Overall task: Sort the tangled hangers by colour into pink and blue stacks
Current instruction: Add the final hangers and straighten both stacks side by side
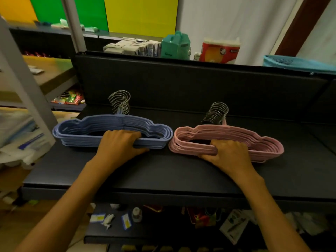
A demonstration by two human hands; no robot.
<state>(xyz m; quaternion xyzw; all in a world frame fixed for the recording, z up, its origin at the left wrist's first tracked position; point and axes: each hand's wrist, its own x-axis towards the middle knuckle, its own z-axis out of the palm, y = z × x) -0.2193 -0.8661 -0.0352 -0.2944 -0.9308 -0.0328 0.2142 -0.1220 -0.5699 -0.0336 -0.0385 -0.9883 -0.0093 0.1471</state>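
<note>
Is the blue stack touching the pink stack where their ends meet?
Cannot tell. In the head view the blue stack and pink stack ends sit very close, but no clear gap or contact shows.

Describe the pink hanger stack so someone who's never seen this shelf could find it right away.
Find the wide dark shelf in front of the person. Two hanger stacks lie side by side there, metal hooks pointing away. The pink stack is the right-hand one, its near bar gripped by the right hand; its neighbour, the blue stack, is gripped by the left hand.
</note>
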